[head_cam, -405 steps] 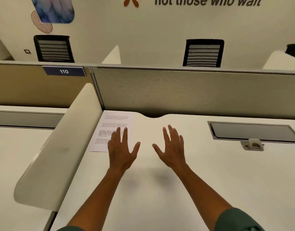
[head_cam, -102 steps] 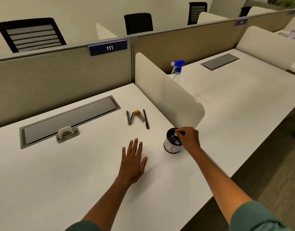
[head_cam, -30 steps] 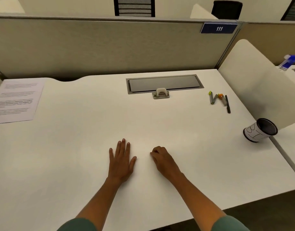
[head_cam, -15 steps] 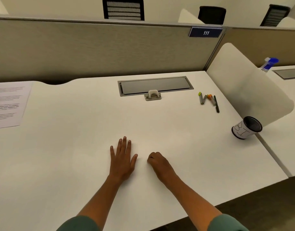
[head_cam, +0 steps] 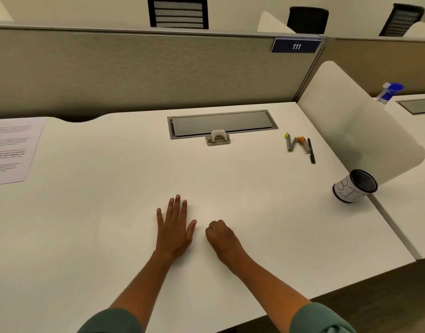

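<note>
My left hand lies flat on the white desk, fingers straight and spread. Just right of it my right hand rests on the desk with its fingers curled under into a loose fist, holding nothing that I can see. A black mesh pen cup with a white paper label stands at the desk's right edge, far from both hands. Several pens and markers lie loose on the desk behind the cup. A printed paper sheet lies at the far left.
A grey cable hatch with a small latch is set into the desk's back. A beige partition with a "111" sign closes the rear. A white curved divider stands on the right, with a blue-capped spray bottle beyond it.
Both hands have stayed in place on the desk over the last second; only my view has shifted slightly. About three seconds ago my right hand was at the pen cup.
</note>
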Available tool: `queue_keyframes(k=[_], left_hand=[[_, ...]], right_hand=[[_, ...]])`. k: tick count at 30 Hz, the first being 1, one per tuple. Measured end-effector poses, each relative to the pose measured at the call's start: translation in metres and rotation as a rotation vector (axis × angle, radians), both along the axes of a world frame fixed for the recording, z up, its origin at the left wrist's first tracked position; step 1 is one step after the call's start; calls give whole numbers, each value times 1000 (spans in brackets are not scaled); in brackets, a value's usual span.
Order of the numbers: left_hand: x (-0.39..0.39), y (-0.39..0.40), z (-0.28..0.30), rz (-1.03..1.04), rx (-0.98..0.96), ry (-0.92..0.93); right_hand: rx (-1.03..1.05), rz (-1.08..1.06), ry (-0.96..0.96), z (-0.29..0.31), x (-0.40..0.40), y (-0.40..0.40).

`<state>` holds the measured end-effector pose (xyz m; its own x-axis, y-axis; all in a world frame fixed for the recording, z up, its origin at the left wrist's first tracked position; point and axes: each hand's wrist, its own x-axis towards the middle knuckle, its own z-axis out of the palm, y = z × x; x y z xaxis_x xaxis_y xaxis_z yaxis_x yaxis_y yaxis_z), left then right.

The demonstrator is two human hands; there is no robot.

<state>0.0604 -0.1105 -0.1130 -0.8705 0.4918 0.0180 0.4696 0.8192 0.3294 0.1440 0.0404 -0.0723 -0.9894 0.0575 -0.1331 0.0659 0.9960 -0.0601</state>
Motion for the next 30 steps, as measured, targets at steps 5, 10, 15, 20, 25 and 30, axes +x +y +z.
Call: queue_keyframes(k=[5, 10, 15, 20, 25, 30], left_hand=[[-2, 7, 3, 4, -17, -2], [-2, 26, 7, -11, -30, -1], [0, 61, 13, -60, -24, -7], [1, 107, 19, -125, -23, -1], [4, 157, 24, -184, -16, 23], [8, 198, 26, -228, -16, 34]], right_hand=[[-206, -163, 119, -7, -7, 37], [-762, -749, 247, 16, -6, 100], [-1181, -1095, 378, 41, 2, 161], [-1528, -1179, 597, 72, 13, 216], [-1690, -1166, 801, 97, 28, 288], [-1485, -1210, 903, 113, 48, 364]])
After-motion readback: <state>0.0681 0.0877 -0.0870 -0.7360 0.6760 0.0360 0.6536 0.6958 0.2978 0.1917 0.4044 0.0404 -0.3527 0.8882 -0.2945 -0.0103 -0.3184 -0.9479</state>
